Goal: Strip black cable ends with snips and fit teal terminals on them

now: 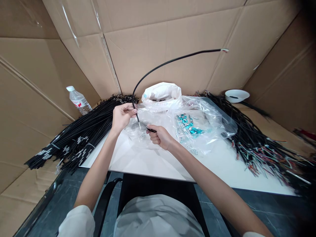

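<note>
A black cable (170,61) is pinched near its lower end by my left hand (121,117). The cable arcs up and to the right, with coloured wire ends at its far tip. Its lower end, with a pale tip, points down over clear plastic bags (172,113). My right hand (161,136) is closed around a small dark tool (151,130), mostly hidden by the fingers. The tool's front lies just right of the cable's lower tip; I cannot tell if they touch. Teal and metallic small parts (189,124) lie in the clear plastic to the right.
Bundled black cables (91,123) are heaped at the left, beside a water bottle (80,101). More cables (249,135) with bare coloured wires lie at the right, near a white bowl (237,95). A white bag (161,90) stands behind. Cardboard walls (172,36) enclose the white table (148,163).
</note>
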Motion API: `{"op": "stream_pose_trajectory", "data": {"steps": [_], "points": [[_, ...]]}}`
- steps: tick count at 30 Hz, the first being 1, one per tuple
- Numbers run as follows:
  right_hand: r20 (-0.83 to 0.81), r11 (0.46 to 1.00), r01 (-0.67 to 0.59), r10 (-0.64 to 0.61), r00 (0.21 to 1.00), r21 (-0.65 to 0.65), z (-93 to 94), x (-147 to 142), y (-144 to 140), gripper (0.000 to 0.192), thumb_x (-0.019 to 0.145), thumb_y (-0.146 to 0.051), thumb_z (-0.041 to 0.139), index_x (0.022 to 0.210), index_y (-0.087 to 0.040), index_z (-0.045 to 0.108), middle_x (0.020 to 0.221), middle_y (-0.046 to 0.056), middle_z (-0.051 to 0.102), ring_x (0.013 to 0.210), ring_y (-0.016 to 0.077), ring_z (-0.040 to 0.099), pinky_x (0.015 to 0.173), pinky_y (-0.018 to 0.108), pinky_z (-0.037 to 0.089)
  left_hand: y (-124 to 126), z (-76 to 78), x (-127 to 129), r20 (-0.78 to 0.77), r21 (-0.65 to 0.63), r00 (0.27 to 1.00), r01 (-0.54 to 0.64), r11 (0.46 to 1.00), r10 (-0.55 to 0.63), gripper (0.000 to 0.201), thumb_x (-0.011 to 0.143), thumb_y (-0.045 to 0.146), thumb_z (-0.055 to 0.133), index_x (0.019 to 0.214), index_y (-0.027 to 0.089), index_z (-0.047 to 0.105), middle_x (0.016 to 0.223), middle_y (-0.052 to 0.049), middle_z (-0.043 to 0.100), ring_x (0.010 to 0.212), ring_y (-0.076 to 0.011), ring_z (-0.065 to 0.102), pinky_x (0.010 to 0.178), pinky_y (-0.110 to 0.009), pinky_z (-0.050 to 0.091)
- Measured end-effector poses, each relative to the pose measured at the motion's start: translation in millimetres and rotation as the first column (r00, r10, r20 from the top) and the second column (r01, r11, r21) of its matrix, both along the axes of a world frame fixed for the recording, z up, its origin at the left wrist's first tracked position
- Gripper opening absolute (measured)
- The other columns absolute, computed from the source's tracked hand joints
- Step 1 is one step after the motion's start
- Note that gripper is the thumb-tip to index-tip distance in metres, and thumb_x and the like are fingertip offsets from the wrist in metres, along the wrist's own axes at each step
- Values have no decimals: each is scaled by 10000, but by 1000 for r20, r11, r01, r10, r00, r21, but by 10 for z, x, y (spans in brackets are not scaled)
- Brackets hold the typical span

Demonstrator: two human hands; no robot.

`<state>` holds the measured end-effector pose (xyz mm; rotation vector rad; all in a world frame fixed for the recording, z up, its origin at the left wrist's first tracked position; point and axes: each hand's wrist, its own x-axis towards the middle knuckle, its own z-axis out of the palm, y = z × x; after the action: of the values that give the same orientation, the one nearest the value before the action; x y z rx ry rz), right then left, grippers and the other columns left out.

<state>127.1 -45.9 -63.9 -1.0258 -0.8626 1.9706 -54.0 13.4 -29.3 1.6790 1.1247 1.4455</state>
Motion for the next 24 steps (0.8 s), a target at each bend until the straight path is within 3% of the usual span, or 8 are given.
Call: {"op": "stream_pose_trajectory", "data": {"steps": [5,15,24], "points": [[-4,1000,15,-15,1000,-4,-6,-46,13,357,1022,-290,443,684,-184,485,444,-131,174,391,50,57,326,164,72,1,-12,3,7,-11,1000,-3,1000,3,266,627,352,836,749,144,723,794,-33,703,695,-160,650,641,-263,591],[-32,992,125,-124,992,11,-32,-54,80,387,1047,-304,385,685,-192,465,431,-134,173,381,49,57,330,158,87,-39,35,29,28,-28,999,-24,999,24,297,624,332,838,836,140,758,747,-28,692,683,-162,652,630,-265,589],[-30,1000,-17,16,999,-5,9,13,-53,374,1020,-285,443,669,-173,509,438,-132,180,381,44,59,326,163,79,-62,55,18,61,-65,998,-21,998,25,315,615,313,844,860,131,765,775,-35,708,693,-149,658,620,-237,579]]}}
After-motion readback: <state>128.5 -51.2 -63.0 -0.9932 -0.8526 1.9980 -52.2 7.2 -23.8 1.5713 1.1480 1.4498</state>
